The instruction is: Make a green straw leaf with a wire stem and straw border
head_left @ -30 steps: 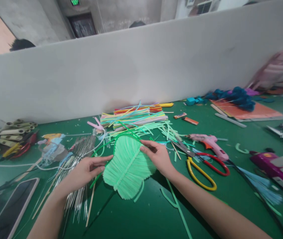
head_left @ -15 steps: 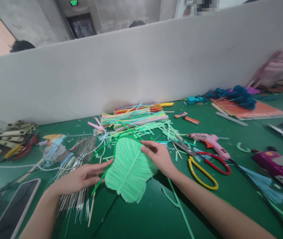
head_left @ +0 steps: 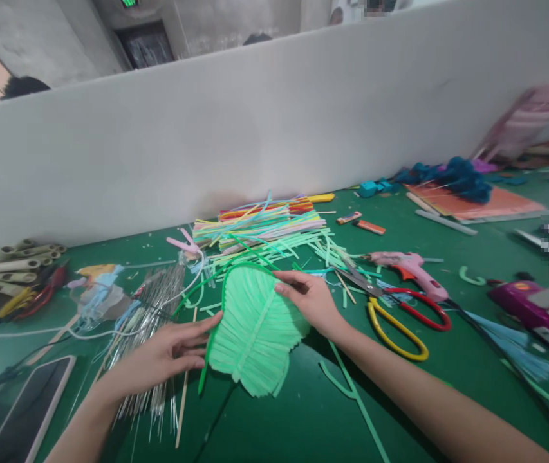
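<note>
A light green leaf shape (head_left: pixel 257 334) made of fuzzy strips hangs over the table in the middle of the view. Along its top and left edge runs a darker green fuzzy stem (head_left: pixel 224 289), whose loose end points down at the lower left. My right hand (head_left: pixel 310 299) pinches the upper right edge of the leaf between thumb and fingers. At the left edge, my left hand (head_left: pixel 177 350) touches the dark green stem with its fingertips, its fingers apart.
Scissors (head_left: pixel 375 296) and a pink glue gun (head_left: pixel 409 267) lie right of my right hand. Colourful strips (head_left: pixel 264 225) are piled behind the leaf. Thin wires (head_left: pixel 153 321), a phone (head_left: pixel 27 411) and pliers (head_left: pixel 37 296) lie left. A white partition (head_left: pixel 264 128) stands behind.
The dark green stem's loose end has swung in against the leaf's left edge. My left hand's fingers have spread slightly. The view has shifted a little.
</note>
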